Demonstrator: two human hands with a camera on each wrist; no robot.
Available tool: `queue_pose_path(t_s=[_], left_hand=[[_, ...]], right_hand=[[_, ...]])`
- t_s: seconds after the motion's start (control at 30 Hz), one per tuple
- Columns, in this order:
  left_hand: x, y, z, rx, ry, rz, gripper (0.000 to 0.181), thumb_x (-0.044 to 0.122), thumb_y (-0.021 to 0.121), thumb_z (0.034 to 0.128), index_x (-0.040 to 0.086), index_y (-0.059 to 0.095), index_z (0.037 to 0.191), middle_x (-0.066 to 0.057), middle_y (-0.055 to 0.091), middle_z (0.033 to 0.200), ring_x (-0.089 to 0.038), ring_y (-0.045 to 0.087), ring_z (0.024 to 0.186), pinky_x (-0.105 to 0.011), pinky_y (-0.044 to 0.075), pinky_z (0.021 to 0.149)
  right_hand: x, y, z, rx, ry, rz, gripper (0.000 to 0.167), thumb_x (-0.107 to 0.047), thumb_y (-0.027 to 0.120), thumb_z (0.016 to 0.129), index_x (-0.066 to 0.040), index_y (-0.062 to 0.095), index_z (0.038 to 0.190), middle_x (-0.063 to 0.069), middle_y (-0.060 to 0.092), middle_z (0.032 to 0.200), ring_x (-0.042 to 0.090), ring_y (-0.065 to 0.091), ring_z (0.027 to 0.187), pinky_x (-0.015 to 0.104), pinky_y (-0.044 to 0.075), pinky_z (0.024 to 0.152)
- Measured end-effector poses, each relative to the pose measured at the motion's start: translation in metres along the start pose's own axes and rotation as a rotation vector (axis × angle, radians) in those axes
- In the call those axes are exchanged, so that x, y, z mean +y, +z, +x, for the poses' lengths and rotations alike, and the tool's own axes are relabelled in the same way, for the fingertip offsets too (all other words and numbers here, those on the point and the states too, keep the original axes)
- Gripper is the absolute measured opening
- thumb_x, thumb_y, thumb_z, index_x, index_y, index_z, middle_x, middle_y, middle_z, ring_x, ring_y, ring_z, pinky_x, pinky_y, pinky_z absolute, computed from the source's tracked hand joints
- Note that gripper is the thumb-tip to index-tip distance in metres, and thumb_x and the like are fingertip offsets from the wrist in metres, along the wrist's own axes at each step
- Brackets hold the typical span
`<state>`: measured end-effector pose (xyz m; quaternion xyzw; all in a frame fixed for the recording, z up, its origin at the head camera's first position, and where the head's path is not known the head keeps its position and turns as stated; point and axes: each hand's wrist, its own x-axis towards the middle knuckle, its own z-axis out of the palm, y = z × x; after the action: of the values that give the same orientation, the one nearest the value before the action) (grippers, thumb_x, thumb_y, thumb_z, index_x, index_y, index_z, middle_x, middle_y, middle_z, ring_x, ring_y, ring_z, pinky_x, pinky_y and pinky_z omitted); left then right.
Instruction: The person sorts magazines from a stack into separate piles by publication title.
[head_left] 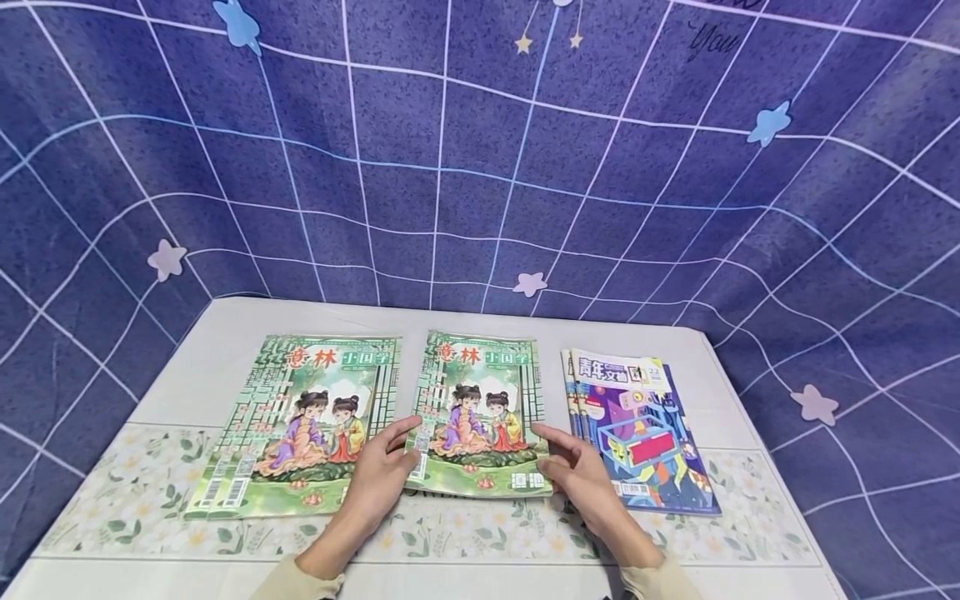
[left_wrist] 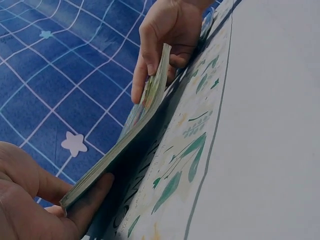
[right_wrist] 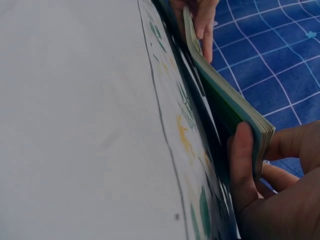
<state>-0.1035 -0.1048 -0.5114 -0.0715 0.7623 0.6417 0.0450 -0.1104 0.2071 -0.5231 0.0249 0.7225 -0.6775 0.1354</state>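
Note:
A green magazine (head_left: 483, 417) with two cartoon children on its cover is held between both hands in the middle of the head view. My left hand (head_left: 378, 473) pinches its left edge near the lower corner. On the opposite edge, my right hand (head_left: 583, 477) grips it, thumb and fingers on either side. Both wrist views show the magazine's page edges (left_wrist: 127, 135) raised off the table and slightly bowed. Just left of my left hand lie overlapping green magazines (head_left: 315, 433) with the same cover. Blue-purple magazines (head_left: 648, 442) lie stacked beside my right hand.
The white table (head_left: 450, 575) carries a floral strip (head_left: 135, 492) across its front part. Behind and at both sides hangs a blue curtain (head_left: 480, 167) with a grid and star pattern.

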Motion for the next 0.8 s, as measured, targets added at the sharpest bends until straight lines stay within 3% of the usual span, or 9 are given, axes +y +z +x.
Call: queue_pose_path(t_s=[0.3, 0.6, 0.8], left_hand=[[-0.003, 0.002, -0.004, 0.024, 0.020, -0.009, 0.052, -0.005, 0.064, 0.1027, 0.003, 0.064, 0.154, -0.029, 0.058, 0.156, -0.047, 0.060, 0.141, -0.051, 0.057, 0.112], [-0.003, 0.001, -0.007, 0.016, 0.040, -0.015, 0.052, -0.007, 0.064, 0.1036, 0.003, 0.063, 0.155, -0.029, 0.057, 0.157, -0.046, 0.064, 0.138, -0.037, 0.062, 0.102], [0.000, 0.000, -0.010, 0.022, 0.045, 0.002, 0.053, -0.007, 0.063, 0.1043, 0.005, 0.063, 0.155, -0.027, 0.056, 0.160, -0.047, 0.059, 0.144, -0.043, 0.061, 0.107]], right_hand=[[0.001, -0.001, -0.003, 0.004, -0.050, 0.003, 0.062, 0.007, 0.071, 0.099, 0.000, 0.058, 0.159, -0.006, 0.033, 0.065, 0.007, 0.046, 0.062, 0.020, 0.047, 0.058], [-0.004, 0.000, -0.008, 0.015, -0.057, 0.021, 0.062, 0.007, 0.072, 0.098, -0.001, 0.059, 0.158, -0.005, 0.035, 0.066, 0.007, 0.043, 0.060, 0.020, 0.042, 0.056], [-0.007, 0.002, -0.012, 0.040, -0.063, 0.018, 0.061, 0.008, 0.073, 0.098, -0.005, 0.062, 0.157, -0.005, 0.035, 0.067, 0.008, 0.041, 0.060, 0.020, 0.042, 0.056]])
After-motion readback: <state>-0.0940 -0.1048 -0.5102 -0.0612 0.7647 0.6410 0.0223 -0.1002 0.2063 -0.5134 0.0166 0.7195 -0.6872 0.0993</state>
